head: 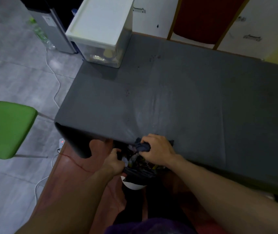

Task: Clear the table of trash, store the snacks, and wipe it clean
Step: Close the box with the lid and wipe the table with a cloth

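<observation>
A: What are the hands doing?

B: The right hand (157,150) is curled around a bunched dark cloth (142,146) at the near edge of the table (194,102). The left hand (114,162) grips the rim of a black trash bag (139,173) just below that edge.

A: And the bag?

B: It lines a white bin (132,184), mouth up, with crumpled wrappers (139,162) inside. The cloth sits right above it, partly hiding the contents.

A: Anything else around?

B: A smooth grey cover drapes the table; small dark specks (154,58) dot it farther back. A translucent storage box (101,34) with a white lid stands at the far left corner, snacks dimly visible inside. A green chair (6,129) stands to the left, a red chair (207,19) beyond.
</observation>
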`<move>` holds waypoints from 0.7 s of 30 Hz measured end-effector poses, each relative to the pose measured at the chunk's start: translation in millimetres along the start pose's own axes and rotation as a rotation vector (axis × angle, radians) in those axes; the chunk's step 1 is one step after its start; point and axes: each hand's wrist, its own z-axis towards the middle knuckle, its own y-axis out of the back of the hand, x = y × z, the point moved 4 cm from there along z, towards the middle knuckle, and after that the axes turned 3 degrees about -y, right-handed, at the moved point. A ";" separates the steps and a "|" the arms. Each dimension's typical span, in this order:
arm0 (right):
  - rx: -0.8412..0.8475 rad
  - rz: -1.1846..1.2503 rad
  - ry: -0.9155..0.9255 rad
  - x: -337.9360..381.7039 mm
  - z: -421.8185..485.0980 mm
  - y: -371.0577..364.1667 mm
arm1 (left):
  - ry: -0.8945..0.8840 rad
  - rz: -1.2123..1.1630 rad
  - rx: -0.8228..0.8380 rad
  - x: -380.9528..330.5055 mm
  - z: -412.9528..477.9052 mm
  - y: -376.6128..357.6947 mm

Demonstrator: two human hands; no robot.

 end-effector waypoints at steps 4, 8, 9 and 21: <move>0.019 0.124 -0.192 -10.1 -3.7 22.0 | -0.009 0.011 0.018 3.2 0.5 -3.7; -0.490 0.069 -0.449 -45.8 -7.1 65.1 | -0.024 0.030 0.029 3.8 0.1 -6.5; -0.554 0.053 -0.514 -57.6 -8.3 72.7 | -0.030 0.030 0.034 5.1 1.2 -7.4; -0.162 -0.091 -0.326 -20.3 -19.5 6.4 | -0.041 0.042 0.056 7.8 3.1 -6.9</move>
